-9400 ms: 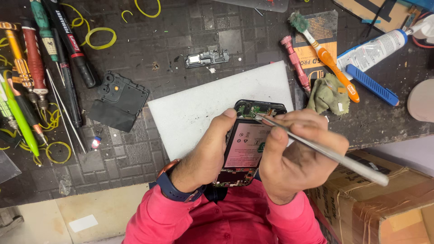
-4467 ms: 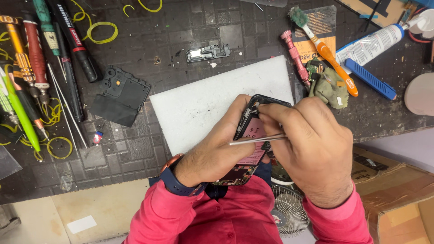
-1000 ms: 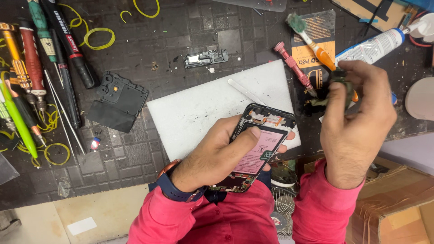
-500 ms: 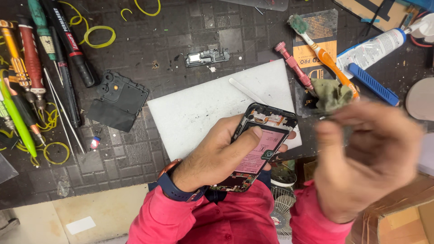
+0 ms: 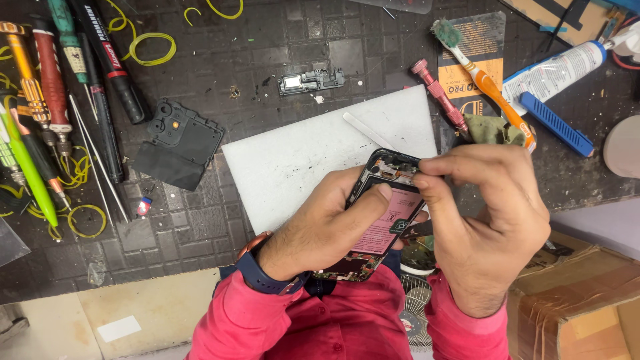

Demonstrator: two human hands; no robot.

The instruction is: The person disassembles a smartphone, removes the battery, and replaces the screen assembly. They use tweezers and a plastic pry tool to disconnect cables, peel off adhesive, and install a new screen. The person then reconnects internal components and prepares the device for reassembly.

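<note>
I am holding an opened phone (image 5: 387, 213), back cover off, pink battery label and circuit parts exposed, above the near edge of the desk (image 5: 267, 47), partly over a white mat (image 5: 300, 160). My left hand (image 5: 327, 230) is wrapped around the phone from the left side, fingers closed on its frame, thumb lying across the battery area. My right hand (image 5: 487, 220) is coming in from the right, thumb and forefinger pinched together at the phone's upper end, by the camera section; I cannot tell whether anything small is caught between them.

A thin white strip-shaped tool (image 5: 367, 130) is lying on the mat, just beyond the phone. A black plastic cover piece (image 5: 179, 143) is resting left of the mat, and a small grey metal module (image 5: 311, 81) is sitting beyond the mat's far edge. A pink-handled screwdriver (image 5: 439, 95), an orange toothbrush (image 5: 487, 83), a blue tool (image 5: 555, 123) and a white tube (image 5: 553, 70) are lying toward the far right corner. Screwdrivers (image 5: 60, 80) and yellow rubber bands (image 5: 150, 50) are crowding the left edge. A cardboard box (image 5: 580, 300) is sitting below the desk at right.
</note>
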